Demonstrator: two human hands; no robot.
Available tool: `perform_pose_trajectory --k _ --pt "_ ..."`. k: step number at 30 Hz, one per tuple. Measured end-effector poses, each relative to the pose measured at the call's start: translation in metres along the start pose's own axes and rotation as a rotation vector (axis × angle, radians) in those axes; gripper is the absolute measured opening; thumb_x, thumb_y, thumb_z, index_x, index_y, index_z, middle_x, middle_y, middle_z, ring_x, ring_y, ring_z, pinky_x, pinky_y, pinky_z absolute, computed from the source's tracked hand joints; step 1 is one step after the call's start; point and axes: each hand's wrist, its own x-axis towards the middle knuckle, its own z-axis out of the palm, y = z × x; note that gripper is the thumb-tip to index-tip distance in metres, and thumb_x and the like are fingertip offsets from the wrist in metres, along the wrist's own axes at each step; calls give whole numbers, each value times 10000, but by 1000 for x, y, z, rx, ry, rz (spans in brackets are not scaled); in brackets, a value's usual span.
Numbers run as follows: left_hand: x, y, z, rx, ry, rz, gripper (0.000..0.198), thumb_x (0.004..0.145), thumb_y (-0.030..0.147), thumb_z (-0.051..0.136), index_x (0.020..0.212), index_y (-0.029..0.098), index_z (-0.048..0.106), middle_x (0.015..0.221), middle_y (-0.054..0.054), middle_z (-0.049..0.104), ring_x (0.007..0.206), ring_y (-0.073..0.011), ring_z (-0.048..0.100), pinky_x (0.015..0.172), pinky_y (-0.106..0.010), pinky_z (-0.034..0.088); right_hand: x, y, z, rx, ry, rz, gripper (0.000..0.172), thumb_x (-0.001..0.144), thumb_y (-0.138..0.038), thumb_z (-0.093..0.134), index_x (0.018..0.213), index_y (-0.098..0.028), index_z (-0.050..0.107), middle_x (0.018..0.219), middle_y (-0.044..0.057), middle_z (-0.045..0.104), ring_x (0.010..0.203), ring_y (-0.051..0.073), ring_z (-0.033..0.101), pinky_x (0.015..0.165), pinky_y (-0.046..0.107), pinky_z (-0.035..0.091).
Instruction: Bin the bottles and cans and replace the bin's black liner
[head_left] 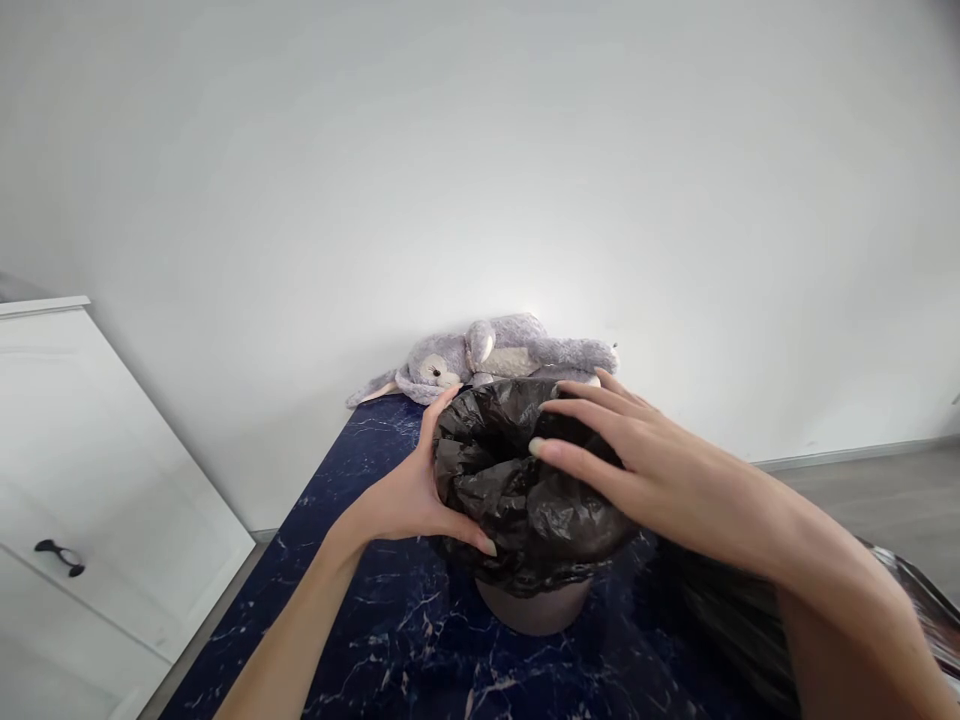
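Note:
A small brownish-grey bin (536, 610) stands upright with a black plastic bin bag (517, 490) over its top. The bag is crumpled, its upper part folded down outside the rim, and a dark hollow shows in the middle. My left hand (420, 490) is wrapped round the left side of the bagged rim, thumb in front and fingers mostly hidden behind. Across the right part of the opening, my right hand (622, 450) rests with fingers spread, their tips touching the plastic.
Behind the bin a grey plush bunny (510, 355) lies on its side against the white wall (480, 180). The table top (360, 600) is dark blue with a marble pattern. More black plastic (727, 610) lies under my right forearm. To the left is a white cabinet (97, 450).

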Motion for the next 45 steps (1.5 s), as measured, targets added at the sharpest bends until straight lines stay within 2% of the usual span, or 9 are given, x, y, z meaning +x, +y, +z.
perform_pose_trajectory --k 3,7,9,13,16,20,25,30,45 --pt "5 -23 2 7 -73 -73 1563 604 511 993 1685 399 -130 1768 -116 221 1564 -450 338 1216 -605 433 -11 -11 1 -25 -77 -176 720 959 -798 538 1498 -327 605 1615 -10 501 1620 390 142 1326 637 106" --pt "10 -46 7 40 -265 -130 1296 621 547 969 1686 374 249 1683 -71 434 1456 -447 508 1171 -562 499 -9 -16 4 -78 -206 -316 481 996 -622 654 1387 -341 668 1375 -14 701 1505 310 436 1331 554 180" --pt "12 -57 11 91 -348 -154 1251 644 591 944 1679 386 273 1680 -49 443 1476 -441 487 1200 -564 465 -4 -14 6 -113 -191 -320 348 1008 -526 685 1300 -338 707 1276 -16 738 1352 288 585 1309 556 220" --pt "14 -88 16 367 -346 -337 1552 516 741 936 1711 375 17 1800 -65 70 1616 -510 80 1296 -672 205 4 -7 8 -170 -85 -267 128 1005 -391 708 1100 -322 758 1213 -6 749 1175 281 673 1228 573 311" --pt "15 -112 21 480 -330 -407 1645 496 853 867 1696 317 -124 1759 -75 -230 1581 -498 -218 1290 -702 29 11 0 11 -229 -3 -168 60 992 -294 713 1032 -298 758 1167 9 766 1160 291 676 1199 593 316" --pt "14 -134 27 501 -316 -499 1612 559 946 748 1672 274 -206 1698 -73 -349 1558 -450 -304 1281 -697 17 24 16 19 -283 78 -16 129 987 -301 708 1106 -278 749 1109 40 781 1152 317 676 1190 645 297" --pt "12 -151 31 497 -321 -541 1504 637 984 638 1686 261 -163 1701 -78 -324 1555 -467 -297 1260 -735 26 33 36 26 -347 299 111 177 945 -281 669 1101 -256 748 1100 80 771 1159 371 658 1131 684 360" --pt "12 -160 31 505 -319 -521 1464 647 987 620 1699 278 -111 1706 -58 -315 1565 -447 -294 1272 -710 7 33 51 24 -376 405 217 262 920 -236 557 1101 -242 746 1062 116 761 1157 413 633 1062 728 396" --pt "7 -168 32 501 -295 -474 1394 672 986 603 1703 335 -72 1718 -51 -304 1570 -456 -277 1271 -709 9 38 90 33 -341 513 230 453 898 -176 422 1189 -225 766 1248 141 724 1350 404 527 1126 733 333"
